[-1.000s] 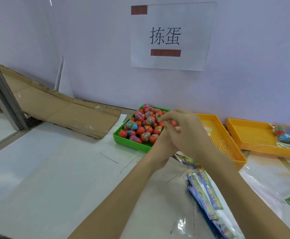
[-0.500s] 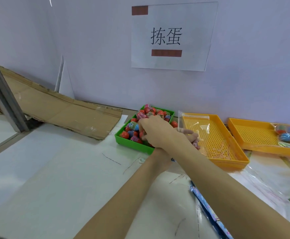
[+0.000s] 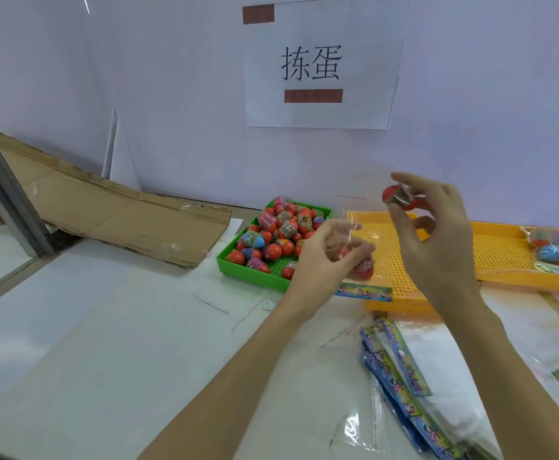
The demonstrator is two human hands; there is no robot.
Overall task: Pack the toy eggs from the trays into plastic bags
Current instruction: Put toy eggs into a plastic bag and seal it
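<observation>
- Eggs (image 3: 276, 235) are heaped in a green tray (image 3: 273, 276) at the middle of the frame, against the wall; most are red with printed bands, one is blue.
- A red egg (image 3: 398, 197) is pinched between the thumb and fingertips of the right hand (image 3: 437, 237), which is raised right of centre, above a yellow tray (image 3: 391, 254).
- A clear bag (image 3: 359, 260) is gripped at its mouth by the curled fingers of the left hand (image 3: 324, 257), just right of the green tray and over the near-left part of the yellow tray.
- At least one red egg (image 3: 363, 268) is seen inside the bag, and a coloured card strip (image 3: 364, 291) lies along the bag's lower edge.
- A second yellow tray (image 3: 503, 257) is set at the right edge of the frame, beside the first; a packed bag (image 3: 555, 250) with blue and red eggs rests in it.
- Empty bags (image 3: 404, 370) with blue printed headers are stacked on the white table (image 3: 105, 343) at the lower right of the frame.
- Flattened cardboard (image 3: 105, 207) is laid at the upper left of the table, against the wall.
- A paper sign (image 3: 321, 61) with two printed characters is fixed on the wall at the top centre.
</observation>
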